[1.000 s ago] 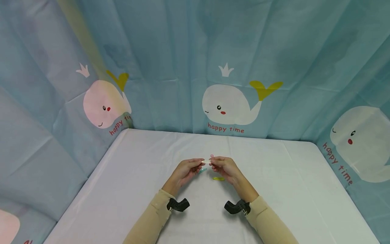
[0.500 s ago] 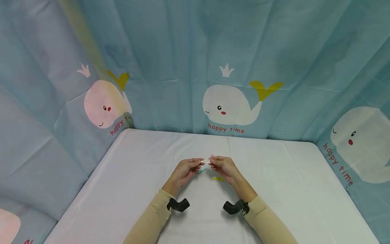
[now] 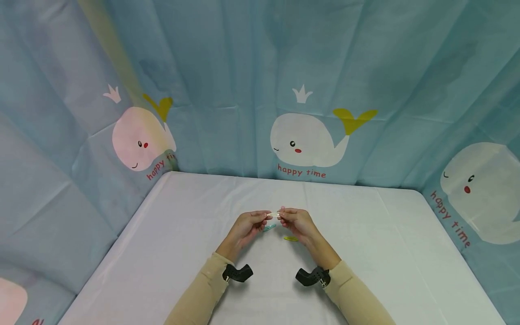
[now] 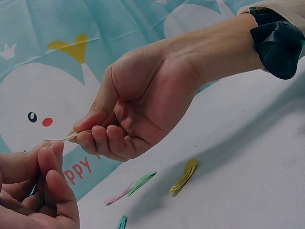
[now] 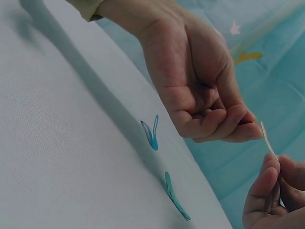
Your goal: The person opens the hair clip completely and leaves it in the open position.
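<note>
A light blue curtain (image 3: 219,67) printed with whales (image 3: 304,140) backs the white table (image 3: 365,253). At left, the left hand (image 3: 248,227) pinches one end of a slender pale clip (image 3: 274,215) between thumb and fingertips. In the right wrist view, a blue clip (image 5: 153,144) lies on the table with its leaves spread; a teal clip (image 3: 270,227) lies near it. The pale clip is raised above the table, between both hands. Gripping only its ends appears intended to leave the middle exposed and to steady it from both sides. Whether its leaves are parted cannot be confirmed. Next, the left wrist view shows a pink clip (image 4: 119,194) touching or overlapping a green clip (image 4: 142,183), with a yellow clip (image 4: 185,176) apart. At right, the right hand (image 3: 299,223) pinches the opposite end; its wrist is raised, presumably for fingertip clearance.
</note>
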### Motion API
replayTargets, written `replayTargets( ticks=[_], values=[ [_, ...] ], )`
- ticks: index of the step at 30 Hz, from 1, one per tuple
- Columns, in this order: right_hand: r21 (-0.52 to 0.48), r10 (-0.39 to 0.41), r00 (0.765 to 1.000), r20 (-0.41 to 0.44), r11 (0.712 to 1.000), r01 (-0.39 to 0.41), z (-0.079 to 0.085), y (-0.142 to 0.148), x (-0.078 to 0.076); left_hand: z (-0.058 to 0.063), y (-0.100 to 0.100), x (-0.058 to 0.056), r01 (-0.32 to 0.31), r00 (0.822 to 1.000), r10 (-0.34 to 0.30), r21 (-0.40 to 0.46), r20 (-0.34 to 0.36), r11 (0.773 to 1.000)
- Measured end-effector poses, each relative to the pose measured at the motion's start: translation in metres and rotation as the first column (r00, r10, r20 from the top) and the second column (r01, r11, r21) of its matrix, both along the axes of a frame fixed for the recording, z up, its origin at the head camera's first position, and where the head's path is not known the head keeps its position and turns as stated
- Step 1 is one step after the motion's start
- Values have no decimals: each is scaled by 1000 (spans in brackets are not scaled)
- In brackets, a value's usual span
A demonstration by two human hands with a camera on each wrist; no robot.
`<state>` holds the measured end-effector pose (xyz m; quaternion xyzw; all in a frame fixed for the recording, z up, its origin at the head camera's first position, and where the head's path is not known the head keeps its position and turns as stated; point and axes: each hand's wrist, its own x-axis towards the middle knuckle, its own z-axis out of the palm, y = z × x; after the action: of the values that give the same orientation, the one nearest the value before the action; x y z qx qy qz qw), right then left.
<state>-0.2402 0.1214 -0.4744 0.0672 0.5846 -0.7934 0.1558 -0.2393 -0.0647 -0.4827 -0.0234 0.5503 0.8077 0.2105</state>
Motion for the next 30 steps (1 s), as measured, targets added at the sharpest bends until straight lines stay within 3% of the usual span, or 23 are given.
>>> replayTargets(
  ticks=[12,25,30],
  values=[
    [-27,0,1000,0,1000,0,3,-2,-1,-1,2,1,-46,999,46,34,26,998],
    [-23,13,1000,6,1000,-13,0,0,0,0,1,1,-39,999,38,18,28,999],
    [13,25,999,-32,1000,-24,-2,0,-1,-1,-1,0,-24,1000,24,-1,17,1000]
  ],
)
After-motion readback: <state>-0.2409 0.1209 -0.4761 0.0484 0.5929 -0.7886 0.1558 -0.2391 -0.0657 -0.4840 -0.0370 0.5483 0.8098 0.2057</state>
